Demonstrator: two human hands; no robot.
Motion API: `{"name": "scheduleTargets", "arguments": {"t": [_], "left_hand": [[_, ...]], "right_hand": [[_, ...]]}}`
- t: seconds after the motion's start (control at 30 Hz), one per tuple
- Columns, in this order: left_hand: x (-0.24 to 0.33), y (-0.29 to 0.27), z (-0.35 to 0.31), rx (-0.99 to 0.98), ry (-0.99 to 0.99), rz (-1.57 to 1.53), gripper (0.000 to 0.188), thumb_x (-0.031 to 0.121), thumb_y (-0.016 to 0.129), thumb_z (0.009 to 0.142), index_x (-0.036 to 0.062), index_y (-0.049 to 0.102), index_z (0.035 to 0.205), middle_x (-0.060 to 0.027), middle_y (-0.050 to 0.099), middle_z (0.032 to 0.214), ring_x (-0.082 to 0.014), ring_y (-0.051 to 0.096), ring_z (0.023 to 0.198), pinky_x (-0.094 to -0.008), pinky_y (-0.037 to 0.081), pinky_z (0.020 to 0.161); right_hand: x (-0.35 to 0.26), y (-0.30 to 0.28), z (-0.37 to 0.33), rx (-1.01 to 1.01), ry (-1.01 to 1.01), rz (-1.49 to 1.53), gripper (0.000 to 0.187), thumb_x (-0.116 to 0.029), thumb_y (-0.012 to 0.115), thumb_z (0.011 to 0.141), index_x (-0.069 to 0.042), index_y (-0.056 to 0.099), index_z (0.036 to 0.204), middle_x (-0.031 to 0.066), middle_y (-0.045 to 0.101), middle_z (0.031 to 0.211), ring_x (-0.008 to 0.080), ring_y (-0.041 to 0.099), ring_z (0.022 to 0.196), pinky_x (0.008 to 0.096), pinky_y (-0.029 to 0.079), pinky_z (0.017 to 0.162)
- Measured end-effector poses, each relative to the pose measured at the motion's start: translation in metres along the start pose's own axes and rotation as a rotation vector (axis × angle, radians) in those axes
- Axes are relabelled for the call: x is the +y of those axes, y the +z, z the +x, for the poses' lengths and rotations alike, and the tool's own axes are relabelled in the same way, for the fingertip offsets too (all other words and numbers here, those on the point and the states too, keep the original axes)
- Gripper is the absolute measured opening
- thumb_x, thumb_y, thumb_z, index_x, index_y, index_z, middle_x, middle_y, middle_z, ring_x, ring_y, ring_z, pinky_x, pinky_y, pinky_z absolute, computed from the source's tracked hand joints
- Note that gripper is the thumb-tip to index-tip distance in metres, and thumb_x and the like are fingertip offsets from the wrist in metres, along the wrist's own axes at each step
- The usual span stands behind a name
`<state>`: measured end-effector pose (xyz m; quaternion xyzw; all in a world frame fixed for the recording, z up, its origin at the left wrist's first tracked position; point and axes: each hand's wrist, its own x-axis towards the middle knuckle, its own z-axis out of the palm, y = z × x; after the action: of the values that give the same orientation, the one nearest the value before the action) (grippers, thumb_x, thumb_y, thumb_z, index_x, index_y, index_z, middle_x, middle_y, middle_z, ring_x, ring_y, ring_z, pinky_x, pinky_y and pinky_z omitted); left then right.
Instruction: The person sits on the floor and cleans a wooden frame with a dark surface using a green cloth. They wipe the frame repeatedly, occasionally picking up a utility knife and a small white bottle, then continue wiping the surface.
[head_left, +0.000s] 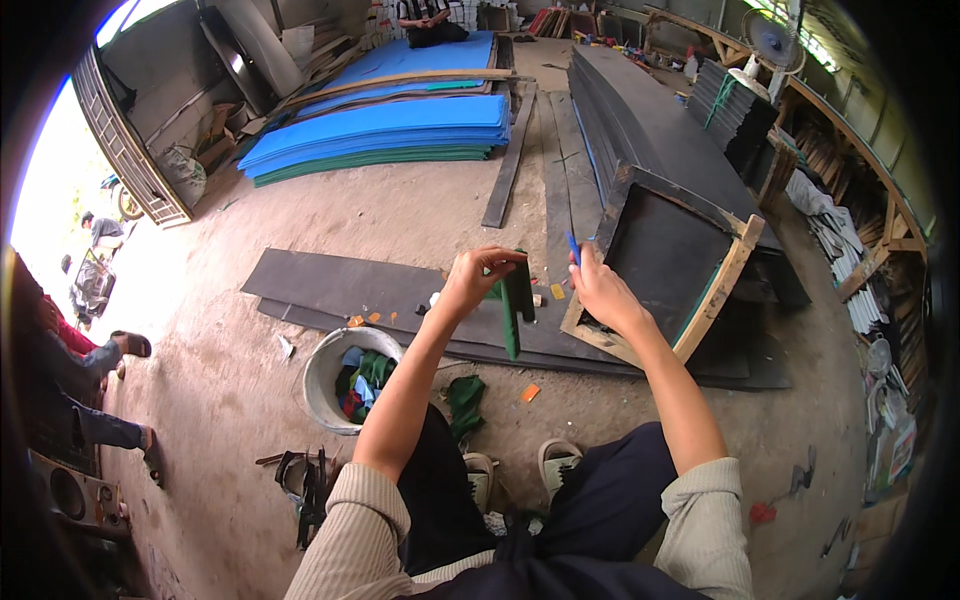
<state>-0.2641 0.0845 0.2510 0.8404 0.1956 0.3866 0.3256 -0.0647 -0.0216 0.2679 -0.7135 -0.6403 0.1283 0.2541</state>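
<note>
My left hand is raised in front of me, its fingers closed on a folded dark green strip that hangs down from them. To its right, my right hand grips a slim blue-handled tool pointing up and away from me; its thin tip is hard to make out. The two hands are apart, and the tool does not touch the strip. Beneath them lie long black sheets on the floor, scattered with small orange scraps. A crumpled green piece rests near my shoes.
A white bucket of coloured scraps stands left of my knees. A wooden-edged black frame leans at the right, before a tall stack of black sheets. Blue sheets are piled farther off. People sit at the left and far back.
</note>
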Motion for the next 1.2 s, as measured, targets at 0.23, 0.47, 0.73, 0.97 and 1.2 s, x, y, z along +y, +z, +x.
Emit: {"name": "scheduleTargets", "arguments": {"t": [0.23,0.47,0.73,0.97,1.2], "left_hand": [[-0.001,-0.008,0.004,0.041,-0.113,-0.044,0.030,0.003,0.062,0.076,0.0112,0.064,0.105,-0.0010,0.063,0.099,-0.0114,0.052,0.065,-0.0268,0.044,0.063],[-0.003,-0.009,0.004,0.101,-0.186,-0.080,0.034,0.002,0.062,0.075,0.0113,0.063,0.107,-0.0030,0.062,0.101,-0.0111,0.052,0.066,-0.0259,0.044,0.065],[-0.003,-0.013,0.002,0.101,-0.198,-0.104,0.038,-0.004,0.061,0.074,0.0101,0.062,0.109,-0.0028,0.061,0.104,-0.0096,0.053,0.066,-0.0237,0.044,0.063],[-0.002,-0.009,0.002,0.133,-0.191,-0.093,0.039,-0.011,0.060,0.070,0.0076,0.063,0.104,-0.0074,0.061,0.103,-0.0163,0.059,0.069,-0.0267,0.048,0.064],[-0.005,0.002,-0.001,0.128,-0.186,0.017,0.040,-0.010,0.057,0.071,0.0083,0.063,0.105,-0.0076,0.061,0.106,-0.0181,0.060,0.074,-0.0278,0.048,0.066]], "right_hand": [[-0.032,-0.008,-0.013,-0.027,-0.289,-0.179,0.020,-0.018,0.042,0.092,0.001,0.039,0.097,0.0240,0.058,0.065,0.0403,0.059,0.065,0.0479,0.045,0.054],[-0.023,0.009,-0.012,0.002,-0.290,0.010,0.020,-0.017,0.043,0.092,0.002,0.040,0.094,0.0242,0.057,0.063,0.0417,0.058,0.065,0.0479,0.045,0.053],[-0.041,-0.001,-0.016,-0.018,-0.320,-0.263,0.027,-0.024,0.044,0.092,0.002,0.042,0.095,0.0212,0.059,0.065,0.0382,0.060,0.062,0.0446,0.047,0.049],[-0.045,0.014,-0.011,0.065,-0.340,-0.433,0.024,-0.026,0.045,0.091,-0.002,0.042,0.090,0.0169,0.060,0.061,0.0323,0.063,0.061,0.0408,0.051,0.047],[-0.047,0.036,-0.009,0.071,-0.226,-0.464,0.023,-0.025,0.047,0.090,-0.002,0.043,0.090,0.0163,0.061,0.059,0.0307,0.064,0.060,0.0385,0.053,0.047]]}}
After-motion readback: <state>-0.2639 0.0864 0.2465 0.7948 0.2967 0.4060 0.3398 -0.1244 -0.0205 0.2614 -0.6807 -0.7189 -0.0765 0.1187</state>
